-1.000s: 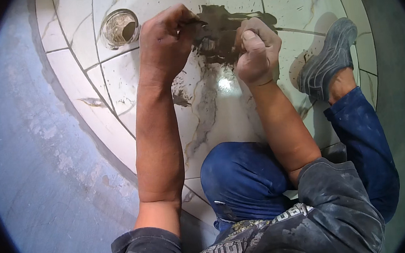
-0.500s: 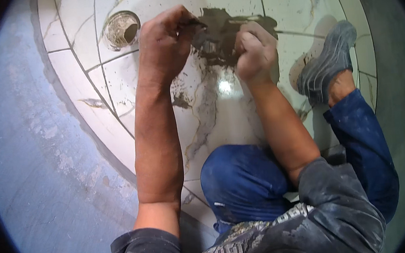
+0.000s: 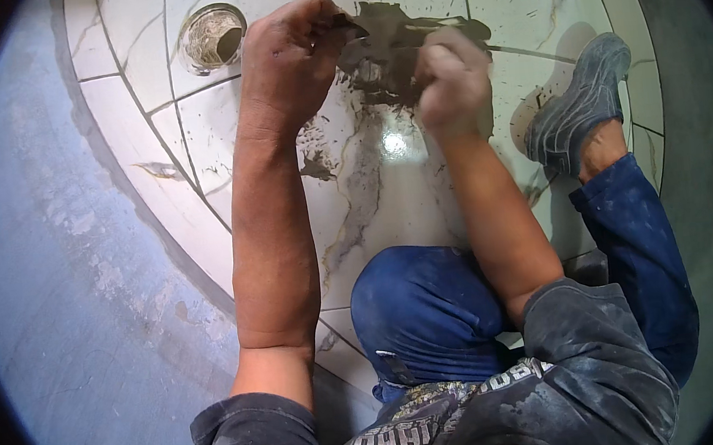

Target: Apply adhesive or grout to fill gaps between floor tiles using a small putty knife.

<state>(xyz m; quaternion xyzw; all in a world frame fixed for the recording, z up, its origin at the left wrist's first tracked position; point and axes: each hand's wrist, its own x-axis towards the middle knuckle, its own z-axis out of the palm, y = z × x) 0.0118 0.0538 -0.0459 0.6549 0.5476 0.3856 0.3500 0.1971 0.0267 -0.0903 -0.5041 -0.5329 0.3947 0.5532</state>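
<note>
A wet grey patch of grout-like paste is smeared over the pale, veined floor tiles. At its left edge my left hand is closed, with a thin dark piece jutting from between thumb and fingers; its kind is unclear. My right hand makes a fist over the right part of the paste and is blurred by motion. Whatever it grips is hidden beneath the hand.
Left of my left hand is a round rimmed container, streaked pale inside with a dark spot. Grey splatters dot the tiles. My shoe rests at the right, my bent knee in front. A bluish rough surface borders the tiles at left.
The whole view has shifted slightly, so the tiles and container sit higher. My right hand shows motion blur over the paste; my left hand keeps nearly the same place, still gripping the dark piece.
</note>
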